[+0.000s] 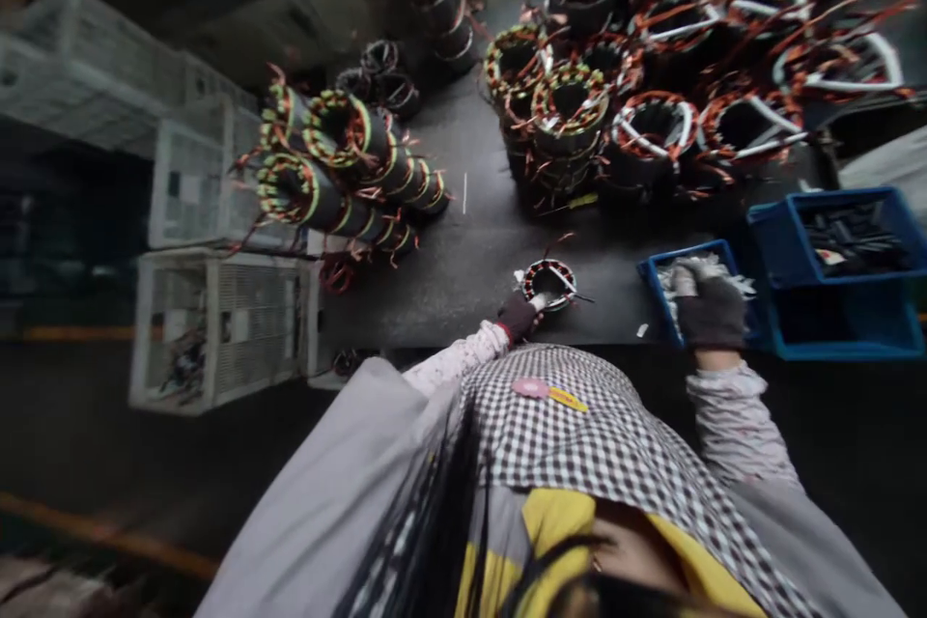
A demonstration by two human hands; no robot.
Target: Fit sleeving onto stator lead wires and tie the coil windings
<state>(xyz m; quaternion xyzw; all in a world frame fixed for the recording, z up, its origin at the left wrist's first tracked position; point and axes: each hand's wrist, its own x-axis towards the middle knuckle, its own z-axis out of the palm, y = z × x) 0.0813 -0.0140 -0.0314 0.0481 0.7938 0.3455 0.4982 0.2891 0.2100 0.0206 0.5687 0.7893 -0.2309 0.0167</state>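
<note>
My left hand [519, 316], in a dark glove, is closed on the near rim of a small wound stator [548, 282] that lies on the dark table [470, 261] close to its front edge. My right hand [711, 309], also gloved, reaches into a small blue bin [652, 272] of white pieces [714, 264]. Its fingers curl down among the pieces; what they hold is hidden.
Stacks of wound stators lie on their sides at the left [340, 174] and stand upright at the back right [579, 106]. A larger blue bin [840, 251] with dark parts sits at the right. White mesh crates [217, 328] stand left of the table.
</note>
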